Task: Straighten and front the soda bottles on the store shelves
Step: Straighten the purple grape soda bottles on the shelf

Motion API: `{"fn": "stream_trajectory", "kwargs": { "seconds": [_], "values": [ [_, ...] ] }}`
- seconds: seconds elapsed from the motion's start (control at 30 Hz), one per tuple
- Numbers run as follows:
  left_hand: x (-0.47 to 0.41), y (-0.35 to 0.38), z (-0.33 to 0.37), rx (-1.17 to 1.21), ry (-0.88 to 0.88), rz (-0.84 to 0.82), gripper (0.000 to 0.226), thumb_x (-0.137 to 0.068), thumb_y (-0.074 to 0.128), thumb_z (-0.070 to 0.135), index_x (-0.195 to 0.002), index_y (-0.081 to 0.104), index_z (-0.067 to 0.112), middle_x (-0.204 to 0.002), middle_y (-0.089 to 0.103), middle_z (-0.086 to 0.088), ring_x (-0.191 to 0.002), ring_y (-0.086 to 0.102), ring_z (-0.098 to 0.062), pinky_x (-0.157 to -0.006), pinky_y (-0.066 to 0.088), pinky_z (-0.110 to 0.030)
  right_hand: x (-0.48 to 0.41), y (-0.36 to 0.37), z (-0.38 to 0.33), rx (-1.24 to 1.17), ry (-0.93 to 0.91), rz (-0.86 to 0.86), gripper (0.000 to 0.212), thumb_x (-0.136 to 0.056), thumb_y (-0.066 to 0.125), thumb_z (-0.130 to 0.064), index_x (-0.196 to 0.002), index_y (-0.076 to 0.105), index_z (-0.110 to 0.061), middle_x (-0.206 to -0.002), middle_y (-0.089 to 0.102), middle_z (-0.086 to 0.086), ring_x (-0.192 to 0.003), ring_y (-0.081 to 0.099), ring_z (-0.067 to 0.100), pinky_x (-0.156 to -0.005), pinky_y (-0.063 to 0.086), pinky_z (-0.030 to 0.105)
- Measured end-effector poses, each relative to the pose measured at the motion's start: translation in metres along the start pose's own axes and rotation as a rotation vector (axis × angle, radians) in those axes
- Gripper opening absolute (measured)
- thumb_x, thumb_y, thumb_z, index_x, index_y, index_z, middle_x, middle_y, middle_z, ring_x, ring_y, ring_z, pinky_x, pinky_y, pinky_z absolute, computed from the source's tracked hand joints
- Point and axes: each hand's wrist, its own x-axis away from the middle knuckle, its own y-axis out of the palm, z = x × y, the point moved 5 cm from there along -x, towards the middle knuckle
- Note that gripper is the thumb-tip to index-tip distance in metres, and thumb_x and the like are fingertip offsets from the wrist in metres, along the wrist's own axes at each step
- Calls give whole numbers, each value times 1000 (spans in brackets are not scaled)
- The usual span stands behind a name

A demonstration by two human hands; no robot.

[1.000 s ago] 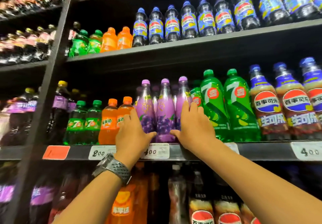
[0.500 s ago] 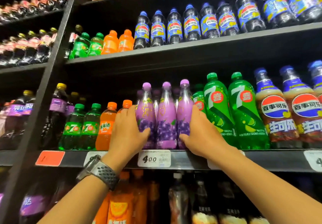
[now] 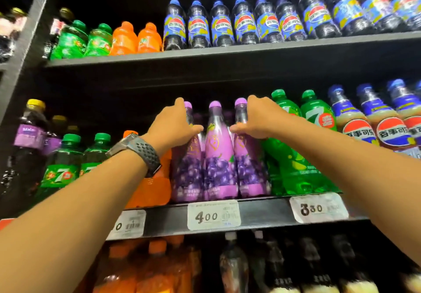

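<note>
Now the left hand (image 3: pixel 173 124) and right hand (image 3: pixel 257 119) curl their fingers round the outer purple bottles' (image 3: pixel 186 174) necks. They stand at the dark shelf's (image 3: pixel 262 213) front edge, above the price tags (image 3: pixel 213 215).

The left hand (image 3: pixel 174 126) and right hand (image 3: pixel 259 119) grip outer purple bottles (image 3: pixel 186 174).

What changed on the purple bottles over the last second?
Left-hand grip and right-hand grip climbed from the lower bodies to the necks of the left purple bottle and right purple bottle, now curled round them. Middle purple bottle and green bottles stayed put.
</note>
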Motion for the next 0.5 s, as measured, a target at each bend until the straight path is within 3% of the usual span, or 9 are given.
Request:
{"fn": "stream_trajectory", "kwargs": {
  "seconds": [0.1,0.2,0.27,0.33,0.5],
  "values": [
    [-5,-2,-4,97,3,-32,51,-79,71,39,-116,51,11,-105,65,-12,-96,61,-32,-75,47,-35,-5,-1,7,-65,38,-104,51,-78,70,-47,-103,64,-2,-100,66,17,-90,62,32,-64,39,30],
    [-5,-5,-7,167,-21,-31,41,-77,71,38,-106,56,13,-93,66,-4,-86,63,-24,-74,49,-36,-4,0,17,-283,100,-184,45,-77,74,-40,-104,67,-5,-94,70,18,-73,64,26,-65,51,33],
    [-2,-5,-7,172,-19,-19,50,-77,71,39,-115,53,12,-97,66,-4,-86,61,-22,-73,47,-33,-4,1,17,-273,86,-169,47,-78,73,-41,-105,66,-3,-97,69,18,-80,66,29,-71,53,36],
    [1,-5,-6,173,-9,5,59,-78,71,38,-125,47,10,-106,64,-6,-88,58,-23,-73,43,-31,-6,0,14,-175,72,-126,50,-78,69,-49,-100,65,-5,-94,66,12,-87,62,29,-66,45,33],
    [-2,-7,5,61,48,24,72,-79,71,33,-139,37,10,-129,54,-16,-117,51,-34,-91,43,-39,-8,0,8,-101,88,-24,53,-72,73,-51,-94,55,-6,-88,56,7,-87,56,28,-65,34,28]
  ]
}}
